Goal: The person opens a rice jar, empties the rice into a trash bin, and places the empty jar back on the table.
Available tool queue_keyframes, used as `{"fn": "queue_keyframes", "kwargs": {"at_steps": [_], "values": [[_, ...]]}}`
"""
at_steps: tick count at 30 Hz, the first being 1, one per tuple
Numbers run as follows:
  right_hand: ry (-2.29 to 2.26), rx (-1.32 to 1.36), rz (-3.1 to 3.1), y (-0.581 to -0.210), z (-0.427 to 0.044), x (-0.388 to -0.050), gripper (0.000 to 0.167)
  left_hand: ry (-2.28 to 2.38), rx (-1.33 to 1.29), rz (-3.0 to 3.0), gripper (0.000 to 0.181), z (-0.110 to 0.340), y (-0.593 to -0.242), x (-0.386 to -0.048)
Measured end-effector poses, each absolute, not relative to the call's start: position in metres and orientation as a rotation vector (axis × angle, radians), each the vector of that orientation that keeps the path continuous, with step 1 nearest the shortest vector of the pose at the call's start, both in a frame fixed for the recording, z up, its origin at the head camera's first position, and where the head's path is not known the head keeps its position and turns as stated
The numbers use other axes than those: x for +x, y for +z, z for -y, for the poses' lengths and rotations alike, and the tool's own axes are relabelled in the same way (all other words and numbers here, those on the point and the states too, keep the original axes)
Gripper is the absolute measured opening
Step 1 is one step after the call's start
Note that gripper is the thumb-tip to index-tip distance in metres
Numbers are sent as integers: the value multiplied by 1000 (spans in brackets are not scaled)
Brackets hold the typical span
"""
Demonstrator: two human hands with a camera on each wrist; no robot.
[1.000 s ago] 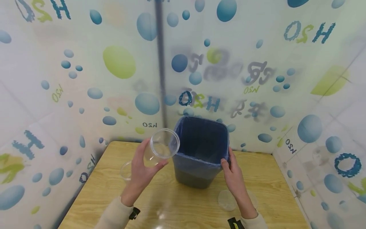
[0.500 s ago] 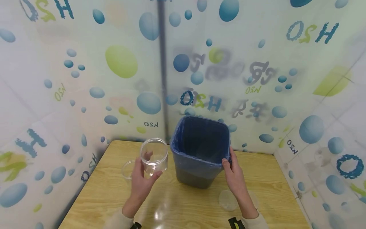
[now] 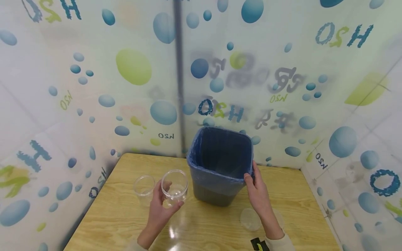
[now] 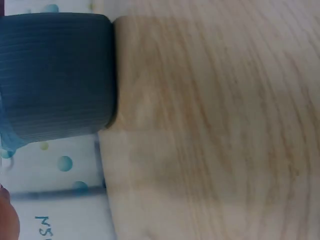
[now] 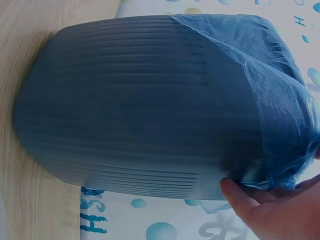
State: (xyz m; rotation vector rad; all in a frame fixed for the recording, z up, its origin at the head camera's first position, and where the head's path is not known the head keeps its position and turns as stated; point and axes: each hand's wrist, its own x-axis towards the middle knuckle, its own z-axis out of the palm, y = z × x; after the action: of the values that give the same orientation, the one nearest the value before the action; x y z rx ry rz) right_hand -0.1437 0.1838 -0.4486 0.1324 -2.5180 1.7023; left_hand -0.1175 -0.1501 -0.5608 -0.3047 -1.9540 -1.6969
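My left hand (image 3: 158, 211) holds a clear round plastic jar (image 3: 175, 190), its thumb and fingers around the side. The jar looks upright, with its open mouth facing up. Just left of it a second clear jar (image 3: 145, 188) stands on the table. My right hand (image 3: 260, 198) grips the right rim of a dark grey trash can (image 3: 213, 193). A thin blue trash bag (image 5: 285, 95) lines the can and folds over its rim. In the left wrist view, only a bit of a finger (image 4: 7, 220) shows at the edge, beside the ribbed can wall (image 4: 57, 75).
Two flat clear discs, like lids, lie by my right forearm: one disc (image 3: 250, 219) on its left, the other (image 3: 278, 219) partly behind it. The wooden table (image 3: 119, 216) meets patterned white curtain walls (image 3: 135, 115) at the back and sides.
My left hand has moved the jar away from the can's mouth, down and slightly toward me, turning it upright. The right hand stays on the can's rim. The second jar is less hidden.
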Motion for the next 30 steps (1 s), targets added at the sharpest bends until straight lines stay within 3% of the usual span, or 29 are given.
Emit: {"fn": "queue_keyframes", "kwargs": {"at_steps": [6,21,30], "values": [[1696,123,2524,-448,-184,-143,66,-1548,-231,2163,87,152,-576,-120],[1691,116,2516,-448,-184,-145,65,-1576,-38,2396,94,160,-603,-126],[1653,101,2526,-450,-184,-147,64,-1574,-55,2446,93,162,-613,-131]]}}
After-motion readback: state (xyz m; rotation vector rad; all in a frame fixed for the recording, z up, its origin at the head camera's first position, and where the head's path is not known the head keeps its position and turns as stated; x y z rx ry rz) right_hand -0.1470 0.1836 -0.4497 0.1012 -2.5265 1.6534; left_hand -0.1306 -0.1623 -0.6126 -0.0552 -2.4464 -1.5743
